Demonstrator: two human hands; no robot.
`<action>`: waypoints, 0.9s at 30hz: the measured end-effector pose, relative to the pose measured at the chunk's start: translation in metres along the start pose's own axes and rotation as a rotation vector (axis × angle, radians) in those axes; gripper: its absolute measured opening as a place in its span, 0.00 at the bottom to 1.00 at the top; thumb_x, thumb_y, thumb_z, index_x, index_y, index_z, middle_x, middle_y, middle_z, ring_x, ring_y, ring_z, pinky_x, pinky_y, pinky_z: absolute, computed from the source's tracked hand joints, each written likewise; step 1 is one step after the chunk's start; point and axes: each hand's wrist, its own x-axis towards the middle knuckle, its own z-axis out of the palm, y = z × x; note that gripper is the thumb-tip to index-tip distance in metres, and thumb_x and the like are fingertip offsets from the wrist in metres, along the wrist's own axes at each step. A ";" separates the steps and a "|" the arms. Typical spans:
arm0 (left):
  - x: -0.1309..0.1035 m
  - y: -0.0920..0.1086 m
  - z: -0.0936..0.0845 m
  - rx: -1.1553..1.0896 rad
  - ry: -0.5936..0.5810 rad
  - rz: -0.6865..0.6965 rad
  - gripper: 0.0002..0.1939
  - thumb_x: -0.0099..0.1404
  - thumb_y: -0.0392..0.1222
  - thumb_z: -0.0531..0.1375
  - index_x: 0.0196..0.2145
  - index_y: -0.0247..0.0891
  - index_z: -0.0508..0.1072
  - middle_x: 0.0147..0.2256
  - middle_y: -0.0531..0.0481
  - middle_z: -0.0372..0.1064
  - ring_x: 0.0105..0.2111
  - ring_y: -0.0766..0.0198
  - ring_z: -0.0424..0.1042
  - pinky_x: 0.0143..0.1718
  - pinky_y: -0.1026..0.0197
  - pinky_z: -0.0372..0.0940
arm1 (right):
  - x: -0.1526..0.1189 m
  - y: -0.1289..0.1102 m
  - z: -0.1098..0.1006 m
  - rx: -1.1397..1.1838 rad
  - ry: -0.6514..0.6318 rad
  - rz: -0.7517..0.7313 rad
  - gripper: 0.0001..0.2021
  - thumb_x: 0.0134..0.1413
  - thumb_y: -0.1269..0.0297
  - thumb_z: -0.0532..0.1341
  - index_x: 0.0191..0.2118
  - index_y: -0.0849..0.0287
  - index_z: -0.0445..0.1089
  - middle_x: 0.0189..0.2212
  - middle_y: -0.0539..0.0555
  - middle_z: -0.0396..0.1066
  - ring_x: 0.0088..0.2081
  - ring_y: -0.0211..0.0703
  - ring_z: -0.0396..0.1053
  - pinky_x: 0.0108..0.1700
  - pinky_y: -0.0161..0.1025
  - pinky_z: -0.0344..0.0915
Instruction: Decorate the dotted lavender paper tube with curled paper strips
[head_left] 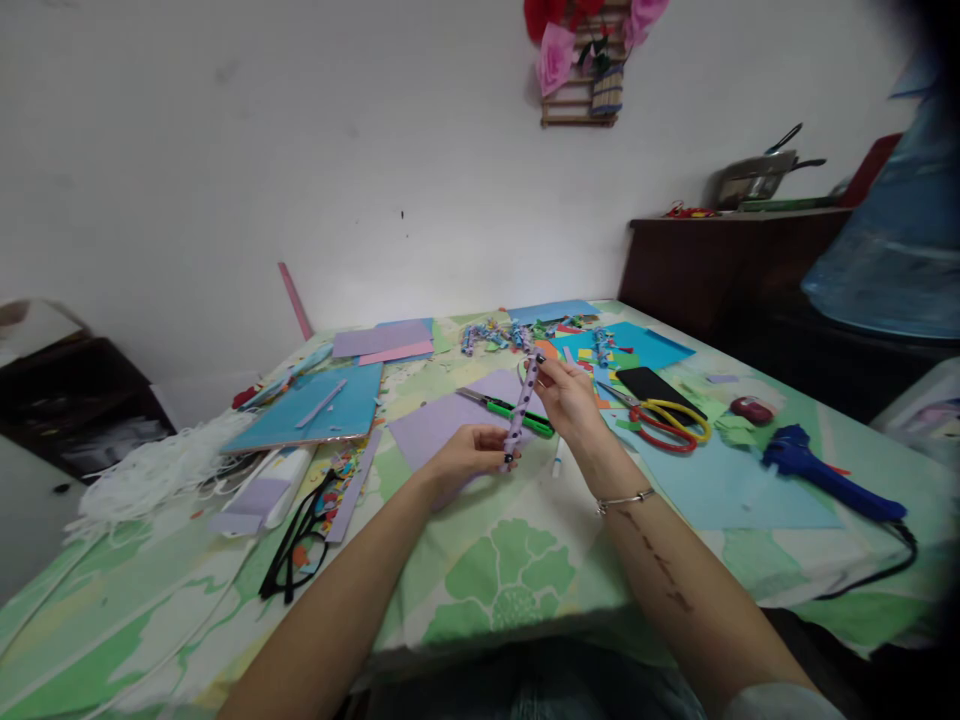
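Between my two hands is a slim lilac paper tube (523, 408) with dark dots, tilted with its upper end away from me. My left hand (474, 455) is closed around its lower end. At the upper end, the fingertips of my right hand (568, 395) pinch it. Beneath lie sheets of lilac paper (420, 425) and a green utility knife (499, 407) with its blade out. A white pen (557, 458) rests just below my right hand.
Right of my hands are scissors (667, 425) with red and yellow handles, a black phone (652, 385) and a blue glue gun (832, 475) with a cord. On the left lie black glasses (292, 550), blue paper (307, 405) and white string (161, 455). Decorated paper pieces (495, 335) sit farther back.
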 end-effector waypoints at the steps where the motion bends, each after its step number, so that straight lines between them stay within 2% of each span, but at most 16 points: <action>1: 0.000 -0.001 -0.001 -0.002 -0.004 -0.004 0.17 0.48 0.36 0.69 0.37 0.32 0.75 0.35 0.44 0.73 0.32 0.66 0.71 0.38 0.63 0.63 | 0.000 0.000 0.000 0.006 0.008 -0.003 0.08 0.36 0.64 0.68 0.26 0.57 0.71 0.25 0.51 0.74 0.34 0.42 0.72 0.42 0.42 0.68; 8: 0.005 -0.009 -0.010 0.015 -0.041 -0.051 0.18 0.49 0.38 0.69 0.38 0.32 0.74 0.35 0.43 0.73 0.33 0.64 0.72 0.40 0.59 0.65 | -0.001 -0.004 0.003 0.029 0.028 0.001 0.07 0.34 0.66 0.69 0.25 0.57 0.73 0.24 0.51 0.74 0.33 0.41 0.72 0.43 0.41 0.68; 15: 0.010 -0.012 -0.014 0.001 0.005 -0.041 0.19 0.46 0.39 0.71 0.36 0.31 0.74 0.33 0.45 0.72 0.31 0.66 0.71 0.38 0.61 0.65 | -0.003 -0.008 0.003 0.075 0.016 0.062 0.04 0.37 0.70 0.67 0.25 0.58 0.73 0.26 0.50 0.75 0.34 0.40 0.73 0.44 0.40 0.68; 21: 0.010 -0.012 -0.016 0.010 0.004 -0.033 0.20 0.43 0.40 0.72 0.35 0.30 0.74 0.31 0.45 0.72 0.29 0.66 0.70 0.36 0.62 0.65 | -0.005 -0.013 0.003 0.140 0.030 0.148 0.07 0.37 0.74 0.66 0.29 0.59 0.74 0.27 0.50 0.76 0.32 0.38 0.73 0.40 0.37 0.69; 27: 0.010 -0.012 -0.019 0.020 -0.051 -0.007 0.19 0.47 0.42 0.70 0.36 0.30 0.74 0.29 0.45 0.71 0.28 0.66 0.70 0.35 0.62 0.64 | -0.004 -0.014 0.002 0.157 0.007 0.171 0.09 0.38 0.73 0.67 0.31 0.58 0.72 0.27 0.50 0.76 0.31 0.37 0.73 0.38 0.35 0.69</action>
